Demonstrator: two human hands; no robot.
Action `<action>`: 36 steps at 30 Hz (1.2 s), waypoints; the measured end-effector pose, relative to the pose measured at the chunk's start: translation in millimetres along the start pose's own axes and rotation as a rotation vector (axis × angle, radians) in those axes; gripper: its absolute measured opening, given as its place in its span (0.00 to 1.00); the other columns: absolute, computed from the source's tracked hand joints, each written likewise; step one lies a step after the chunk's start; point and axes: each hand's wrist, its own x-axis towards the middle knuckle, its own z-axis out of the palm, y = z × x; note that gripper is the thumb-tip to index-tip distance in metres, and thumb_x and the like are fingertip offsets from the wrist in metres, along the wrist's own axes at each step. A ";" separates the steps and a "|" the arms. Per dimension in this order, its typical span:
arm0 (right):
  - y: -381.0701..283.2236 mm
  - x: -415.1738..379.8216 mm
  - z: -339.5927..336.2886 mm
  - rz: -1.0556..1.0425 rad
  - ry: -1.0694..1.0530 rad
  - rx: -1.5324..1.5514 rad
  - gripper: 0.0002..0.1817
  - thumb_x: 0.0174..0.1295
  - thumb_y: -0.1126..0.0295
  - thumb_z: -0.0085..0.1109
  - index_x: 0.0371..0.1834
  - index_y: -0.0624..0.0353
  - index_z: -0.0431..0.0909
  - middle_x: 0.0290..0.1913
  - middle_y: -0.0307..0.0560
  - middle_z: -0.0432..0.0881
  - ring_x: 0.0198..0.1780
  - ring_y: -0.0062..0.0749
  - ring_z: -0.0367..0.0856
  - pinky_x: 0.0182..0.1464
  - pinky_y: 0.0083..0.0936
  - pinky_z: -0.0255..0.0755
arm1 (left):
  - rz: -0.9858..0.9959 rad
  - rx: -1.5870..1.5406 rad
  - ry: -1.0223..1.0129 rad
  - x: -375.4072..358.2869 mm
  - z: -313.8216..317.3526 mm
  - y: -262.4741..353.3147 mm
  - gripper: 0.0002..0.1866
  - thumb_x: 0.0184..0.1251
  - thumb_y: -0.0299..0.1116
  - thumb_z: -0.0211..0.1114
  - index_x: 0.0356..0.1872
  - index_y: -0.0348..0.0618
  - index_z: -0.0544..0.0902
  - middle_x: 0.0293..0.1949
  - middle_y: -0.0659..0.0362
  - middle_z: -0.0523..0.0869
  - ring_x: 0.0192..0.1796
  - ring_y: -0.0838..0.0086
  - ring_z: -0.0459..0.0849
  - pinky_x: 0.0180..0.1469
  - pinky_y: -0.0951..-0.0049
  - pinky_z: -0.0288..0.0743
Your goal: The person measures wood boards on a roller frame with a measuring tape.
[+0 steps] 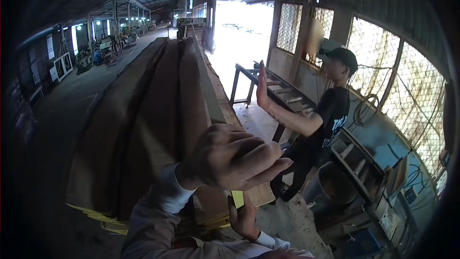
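Long boards [152, 110] run down the workshop, yellow at their near ends. Over them your left grip [235, 158] is curled closed, contents hidden; your right grip [247, 219] seems pinched on a yellow piece [237, 199] just below, which calls for steady fingers.
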 end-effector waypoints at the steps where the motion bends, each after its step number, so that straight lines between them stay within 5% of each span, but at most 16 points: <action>1: 3.6 -1.8 2.0 -0.013 0.001 -0.016 0.14 0.67 0.74 0.61 0.55 0.61 0.75 0.43 0.64 0.83 0.44 0.63 0.85 0.43 0.44 0.78 | 0.002 -0.007 -0.024 1.6 2.8 1.9 0.19 0.50 0.41 0.85 0.38 0.48 0.86 0.22 0.69 0.83 0.25 0.78 0.83 0.41 0.73 0.78; 2: 10.4 -5.6 -6.9 0.104 -0.231 0.060 0.42 0.61 0.79 0.62 0.79 0.68 0.56 0.71 0.73 0.70 0.69 0.67 0.73 0.68 0.46 0.71 | -0.011 0.008 0.008 2.5 5.1 3.1 0.17 0.49 0.40 0.85 0.36 0.48 0.86 0.22 0.68 0.84 0.26 0.77 0.83 0.41 0.71 0.80; 4: 11.4 -5.1 -8.2 0.080 -0.211 0.093 0.43 0.60 0.79 0.63 0.80 0.68 0.55 0.72 0.72 0.68 0.70 0.67 0.72 0.70 0.46 0.69 | -0.020 0.092 0.017 6.5 7.2 9.7 0.13 0.47 0.34 0.84 0.30 0.46 0.87 0.23 0.64 0.86 0.25 0.75 0.84 0.39 0.68 0.83; 14: 14.5 -2.1 -12.9 0.053 -0.213 0.160 0.46 0.56 0.81 0.62 0.80 0.67 0.52 0.77 0.72 0.61 0.76 0.66 0.63 0.75 0.45 0.65 | -0.114 0.033 -0.078 6.6 13.6 11.9 0.12 0.49 0.30 0.77 0.35 0.41 0.86 0.21 0.61 0.86 0.21 0.74 0.83 0.43 0.64 0.84; 19: 20.6 -6.6 -9.6 0.034 -0.208 0.158 0.46 0.57 0.81 0.62 0.80 0.68 0.52 0.76 0.73 0.62 0.75 0.67 0.64 0.74 0.44 0.65 | -0.091 0.042 -0.090 8.6 17.2 12.7 0.13 0.48 0.28 0.77 0.35 0.41 0.86 0.23 0.60 0.87 0.21 0.73 0.83 0.43 0.66 0.84; 24: 26.6 -7.8 -9.3 -0.023 -0.229 0.087 0.40 0.59 0.80 0.62 0.76 0.68 0.60 0.69 0.72 0.71 0.68 0.67 0.74 0.66 0.45 0.73 | -0.070 0.117 -0.066 12.7 22.9 13.6 0.19 0.49 0.42 0.85 0.37 0.48 0.87 0.21 0.66 0.83 0.27 0.76 0.85 0.40 0.70 0.84; 27: 19.1 -2.2 -7.4 0.048 -0.276 0.050 0.26 0.62 0.78 0.61 0.65 0.67 0.71 0.55 0.67 0.81 0.54 0.63 0.84 0.53 0.44 0.78 | 0.007 -0.015 0.068 2.2 36.5 -2.4 0.14 0.60 0.43 0.80 0.36 0.49 0.84 0.19 0.70 0.80 0.20 0.83 0.79 0.24 0.79 0.76; 29: 12.1 0.5 -0.6 -0.019 -0.015 0.127 0.09 0.68 0.77 0.59 0.47 0.70 0.77 0.36 0.61 0.84 0.35 0.51 0.85 0.40 0.35 0.76 | -0.011 -0.077 0.101 1.4 40.5 -3.7 0.12 0.65 0.40 0.75 0.32 0.48 0.80 0.16 0.69 0.75 0.16 0.82 0.76 0.19 0.79 0.70; 33: 3.4 0.9 0.6 -0.013 0.012 0.073 0.10 0.71 0.77 0.57 0.48 0.75 0.78 0.37 0.60 0.86 0.36 0.40 0.85 0.40 0.31 0.75 | -0.036 -0.160 0.020 2.9 29.3 -2.6 0.15 0.70 0.34 0.68 0.26 0.48 0.71 0.13 0.67 0.66 0.13 0.79 0.72 0.14 0.73 0.64; 34: 18.0 -5.2 1.0 0.004 -0.005 0.058 0.12 0.70 0.77 0.56 0.52 0.73 0.79 0.43 0.62 0.86 0.42 0.50 0.87 0.43 0.36 0.78 | -0.044 -0.181 0.026 2.4 28.7 -2.6 0.16 0.69 0.32 0.67 0.25 0.48 0.69 0.13 0.66 0.64 0.13 0.79 0.72 0.14 0.72 0.62; 36: 30.8 -10.2 2.7 0.032 -0.035 0.089 0.13 0.70 0.77 0.56 0.53 0.74 0.78 0.45 0.62 0.86 0.44 0.48 0.87 0.46 0.35 0.77 | -0.005 -0.133 0.089 0.2 33.5 -4.7 0.15 0.65 0.30 0.65 0.24 0.46 0.68 0.12 0.65 0.63 0.12 0.78 0.72 0.12 0.70 0.61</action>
